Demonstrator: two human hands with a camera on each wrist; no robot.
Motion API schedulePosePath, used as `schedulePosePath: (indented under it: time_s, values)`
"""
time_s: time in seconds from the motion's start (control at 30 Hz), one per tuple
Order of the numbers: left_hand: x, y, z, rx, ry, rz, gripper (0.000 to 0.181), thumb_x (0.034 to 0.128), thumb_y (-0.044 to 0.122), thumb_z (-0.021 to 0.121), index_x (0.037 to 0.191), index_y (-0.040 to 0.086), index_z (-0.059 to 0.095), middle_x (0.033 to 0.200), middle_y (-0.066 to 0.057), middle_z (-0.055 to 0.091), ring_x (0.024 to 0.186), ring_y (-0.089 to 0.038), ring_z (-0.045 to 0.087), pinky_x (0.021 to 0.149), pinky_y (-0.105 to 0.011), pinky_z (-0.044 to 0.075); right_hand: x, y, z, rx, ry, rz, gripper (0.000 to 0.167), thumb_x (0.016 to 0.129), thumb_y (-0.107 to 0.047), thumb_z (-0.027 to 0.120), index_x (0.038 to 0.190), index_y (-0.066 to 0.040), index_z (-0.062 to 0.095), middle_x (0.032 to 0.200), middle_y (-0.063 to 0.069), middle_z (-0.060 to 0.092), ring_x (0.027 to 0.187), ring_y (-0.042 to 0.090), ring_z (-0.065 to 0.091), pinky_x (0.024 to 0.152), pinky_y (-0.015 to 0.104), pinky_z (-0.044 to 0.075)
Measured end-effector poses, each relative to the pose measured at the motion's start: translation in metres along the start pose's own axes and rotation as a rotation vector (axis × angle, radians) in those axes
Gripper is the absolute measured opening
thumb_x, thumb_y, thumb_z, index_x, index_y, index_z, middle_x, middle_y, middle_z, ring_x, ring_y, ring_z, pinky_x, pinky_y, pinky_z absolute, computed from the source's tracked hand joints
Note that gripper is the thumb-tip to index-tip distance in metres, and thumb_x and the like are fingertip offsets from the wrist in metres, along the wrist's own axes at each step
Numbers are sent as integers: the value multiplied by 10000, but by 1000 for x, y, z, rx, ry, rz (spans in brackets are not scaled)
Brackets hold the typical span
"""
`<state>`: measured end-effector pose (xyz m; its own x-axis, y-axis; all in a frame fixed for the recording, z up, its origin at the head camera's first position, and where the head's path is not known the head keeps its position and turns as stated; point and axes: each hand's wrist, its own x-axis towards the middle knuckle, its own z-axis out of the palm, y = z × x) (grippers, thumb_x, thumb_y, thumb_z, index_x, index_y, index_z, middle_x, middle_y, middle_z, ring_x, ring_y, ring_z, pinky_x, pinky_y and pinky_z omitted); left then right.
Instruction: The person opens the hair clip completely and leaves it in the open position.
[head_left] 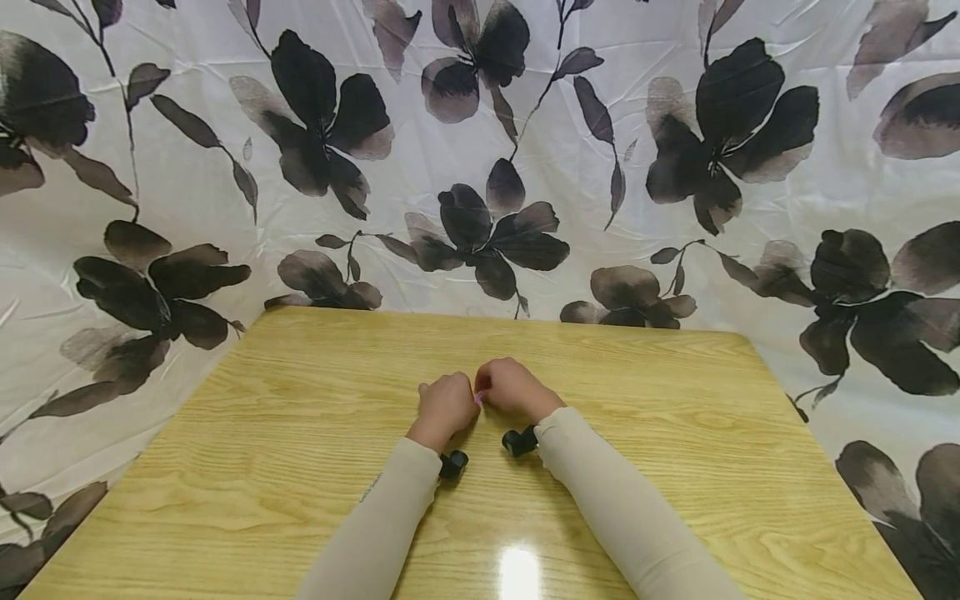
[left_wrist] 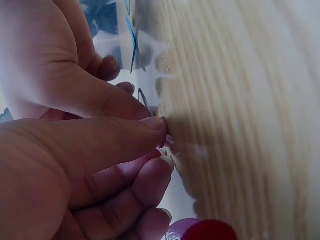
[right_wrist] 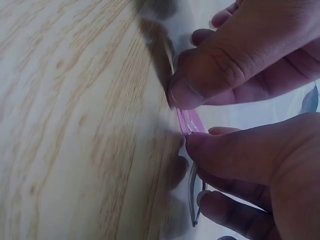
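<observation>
Near the middle of the table, both hands meet at a small pink hair clip [head_left: 478,399]. In the right wrist view, its pink part [right_wrist: 189,120] spans the gap between the hands, and a thin metal loop [right_wrist: 192,195] sticks out below the right thumb. My left hand [head_left: 447,405] pinches one end between thumb and forefinger. Pinching the other end is my right hand [head_left: 513,388], its thumb and forefinger close to the left fingertips. Fingers cover most of the clip in the left wrist view.
The wooden table [head_left: 315,400] stretches around both hands. Behind it hangs a white cloth [head_left: 600,208] with dark flowers. Black wrist cameras sit beneath both cuffs. A red rounded thing [left_wrist: 210,231] shows at the left wrist view's bottom edge; its kind is unclear.
</observation>
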<state>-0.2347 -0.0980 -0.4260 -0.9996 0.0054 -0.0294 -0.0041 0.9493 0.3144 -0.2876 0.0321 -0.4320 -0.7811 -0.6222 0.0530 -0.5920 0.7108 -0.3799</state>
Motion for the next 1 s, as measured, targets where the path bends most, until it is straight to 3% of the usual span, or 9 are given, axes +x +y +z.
schedulePosePath:
  time_s: [0.27, 0.63, 1.0]
  values:
    - [2, 0, 0, 16, -51, 0, 257, 916, 137, 602, 660, 145, 624, 713, -24, 653, 692, -189, 576, 922, -540, 385, -6, 3, -2, 25, -8, 55, 83, 888, -179, 704, 818, -141, 680, 754, -41, 630, 690, 114, 525, 696, 267, 448]
    - [3, -5, -1, -24, -15, 58, 268, 936, 215, 607, 684, 141, 655, 722, -21, 660, 683, -201, 588, 811, -496, 444, -12, 4, -3, 95, 38, 56, 73, 903, -171, 683, 851, -127, 708, 817, -25, 692, 753, 121, 564, 763, 298, 471]
    - [2, -10, -4, -130, 17, 87, 126, 924, 192, 615, 825, 120, 643, 770, -5, 638, 722, -192, 583, 850, -490, 430, -21, 7, -4, 215, 119, 75, 86, 923, -142, 649, 884, -155, 724, 875, -12, 724, 786, 106, 599, 766, 303, 489]
